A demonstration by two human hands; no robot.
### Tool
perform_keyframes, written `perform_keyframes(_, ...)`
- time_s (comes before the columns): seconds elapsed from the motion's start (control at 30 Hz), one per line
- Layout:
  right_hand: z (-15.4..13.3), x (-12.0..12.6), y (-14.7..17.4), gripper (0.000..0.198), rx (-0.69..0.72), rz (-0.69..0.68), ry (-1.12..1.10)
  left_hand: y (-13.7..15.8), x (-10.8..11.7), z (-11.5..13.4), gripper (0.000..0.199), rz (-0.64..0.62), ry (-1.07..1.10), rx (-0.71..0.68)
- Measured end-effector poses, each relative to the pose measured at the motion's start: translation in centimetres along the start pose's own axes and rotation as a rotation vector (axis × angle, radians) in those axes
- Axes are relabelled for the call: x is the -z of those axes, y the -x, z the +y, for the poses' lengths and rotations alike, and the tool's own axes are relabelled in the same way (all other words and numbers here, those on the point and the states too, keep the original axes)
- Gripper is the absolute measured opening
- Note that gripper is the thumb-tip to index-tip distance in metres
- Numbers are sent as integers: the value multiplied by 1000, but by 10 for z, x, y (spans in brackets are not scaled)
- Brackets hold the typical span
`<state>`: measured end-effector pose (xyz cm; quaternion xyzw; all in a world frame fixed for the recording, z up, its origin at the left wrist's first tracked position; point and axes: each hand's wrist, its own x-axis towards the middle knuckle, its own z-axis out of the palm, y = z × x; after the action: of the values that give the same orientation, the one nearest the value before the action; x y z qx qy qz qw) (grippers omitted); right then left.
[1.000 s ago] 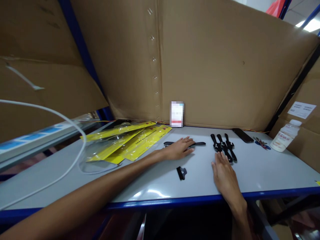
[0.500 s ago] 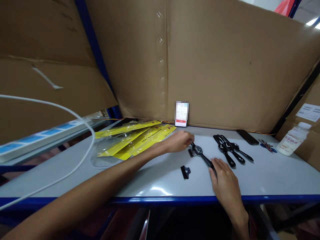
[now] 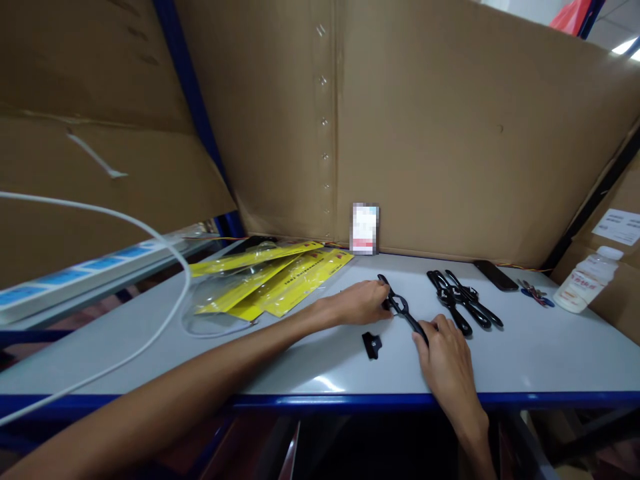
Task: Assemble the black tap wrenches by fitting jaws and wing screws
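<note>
My right hand point(image 3: 447, 353) grips the near handle of a black spokeshave body point(image 3: 409, 317), which slants across the grey table. Beside its middle, my left hand point(image 3: 367, 301) has its fingers pinched together at the tool's left side. Whatever lies between those fingertips is hidden. The far handle sticks out beyond the left fingers, free of them. Just in front of the left hand a small black cap plate point(image 3: 371, 345) lies flat. Several more black spokeshaves point(image 3: 457, 295) rest side by side to the right.
Yellow cards in clear blister packs point(image 3: 300, 280) are piled at the left. A lit phone point(image 3: 365, 230) leans on the cardboard wall point(image 3: 425, 133). At the right are a dark phone point(image 3: 495, 275), keys point(image 3: 536, 293) and a bottle point(image 3: 586, 280). A white cable point(image 3: 175, 293) loops at the left.
My left hand has left the spokeshave's far handle and come nearer, covering the small dark piece that lay beside the tool's middle. My right hand keeps its handle.
</note>
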<state>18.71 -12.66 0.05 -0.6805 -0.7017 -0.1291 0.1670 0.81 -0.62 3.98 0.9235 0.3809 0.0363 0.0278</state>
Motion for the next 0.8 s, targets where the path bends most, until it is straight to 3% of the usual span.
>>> perform_keyframes(0.17,8,2,10,23,-8,-11,-66,0,-13,25,27,127,-7,75)
perform_keyframes(0.27,10,2,15,24,-21,20,-97,4,-10,34,33,118,-26,84)
perform_keyframes(0.37,10,1,17,26,-27,39,-135,9,-3,35,40,74,-36,98)
perform_keyframes(0.5,8,2,17,30,-29,45,-159,10,1,33,33,44,-31,87)
perform_keyframes(0.67,10,2,18,31,-6,42,-193,7,-7,34,26,69,-22,68)
perform_keyframes(0.8,12,2,19,29,2,44,-216,7,-9,33,33,93,-24,75)
